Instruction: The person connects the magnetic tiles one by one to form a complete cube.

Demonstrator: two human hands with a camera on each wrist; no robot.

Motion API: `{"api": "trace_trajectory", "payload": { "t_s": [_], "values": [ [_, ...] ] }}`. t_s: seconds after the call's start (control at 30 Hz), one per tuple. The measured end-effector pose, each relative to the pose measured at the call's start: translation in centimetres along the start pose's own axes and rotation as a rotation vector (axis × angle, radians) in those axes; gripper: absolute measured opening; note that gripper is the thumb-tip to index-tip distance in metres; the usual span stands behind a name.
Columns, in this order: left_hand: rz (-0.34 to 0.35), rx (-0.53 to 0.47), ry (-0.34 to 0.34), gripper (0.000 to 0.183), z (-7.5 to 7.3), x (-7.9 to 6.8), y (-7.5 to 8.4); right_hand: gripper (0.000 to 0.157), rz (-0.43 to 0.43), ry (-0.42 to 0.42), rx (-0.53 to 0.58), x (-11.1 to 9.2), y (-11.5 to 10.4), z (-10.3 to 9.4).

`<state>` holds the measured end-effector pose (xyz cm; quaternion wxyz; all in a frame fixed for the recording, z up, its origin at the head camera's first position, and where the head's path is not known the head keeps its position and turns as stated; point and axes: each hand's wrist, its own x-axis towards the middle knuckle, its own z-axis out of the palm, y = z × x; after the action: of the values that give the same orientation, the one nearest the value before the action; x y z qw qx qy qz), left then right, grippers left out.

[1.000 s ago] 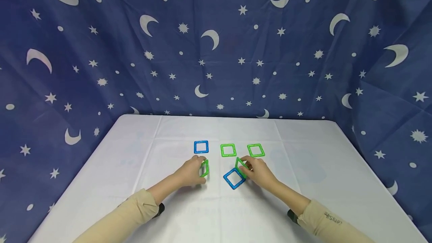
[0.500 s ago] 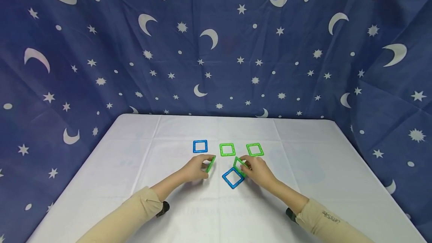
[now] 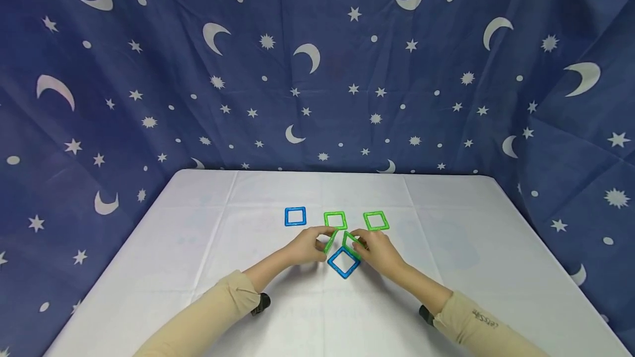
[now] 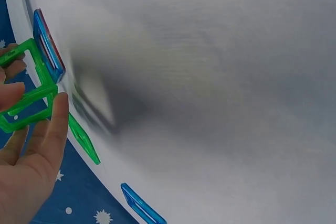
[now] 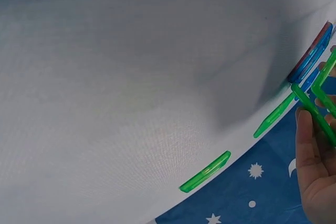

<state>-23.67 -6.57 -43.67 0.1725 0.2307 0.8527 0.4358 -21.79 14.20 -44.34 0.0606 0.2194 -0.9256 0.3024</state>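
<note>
My left hand (image 3: pixel 306 247) pinches a green square magnetic tile (image 3: pixel 332 240) by its edges, holding it tilted upright. My right hand (image 3: pixel 379 251) grips another green square tile (image 3: pixel 344 240), also raised at a slant. The two tiles lean toward each other, close together above the far corner of a blue square tile (image 3: pixel 335 270) that lies flat on the table like a diamond. In the left wrist view the left thumb and fingers hold the near green tile (image 4: pixel 29 97), which overlaps the other one. A reddish line runs along the blue tile's edge (image 4: pixel 47 43).
Behind the hands lie a blue square tile (image 3: pixel 295 208), a green one (image 3: pixel 334 213) and, to the right, another green one (image 3: pixel 379 228). They rest on a white-covered table (image 3: pixel 258 191). A dark blue curtain (image 3: pixel 337 125) with moons and stars hangs behind.
My left hand has moved right with its green tile, up beside the one in my right hand, and the tile has turned to a slant. The right hand has stayed almost still.
</note>
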Motion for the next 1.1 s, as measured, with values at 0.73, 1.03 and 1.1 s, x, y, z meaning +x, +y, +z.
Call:
{"api": "trace_trajectory", "payload": {
  "t_s": [0.73,1.03,1.1],
  "values": [
    [0.011,-0.084,-0.036,0.068,1.3,0.7,0.0,0.021,0.009,-0.025,-0.003,0.3,-0.4,-0.2],
    [0.036,-0.045,-0.053,0.07,1.3,0.7,0.0,0.02,0.009,-0.031,-0.013,0.3,-0.4,-0.1],
    [0.043,-0.035,-0.052,0.069,1.3,0.7,-0.1,0.02,0.008,-0.028,-0.015,0.4,-0.5,-0.1]
  ]
}}
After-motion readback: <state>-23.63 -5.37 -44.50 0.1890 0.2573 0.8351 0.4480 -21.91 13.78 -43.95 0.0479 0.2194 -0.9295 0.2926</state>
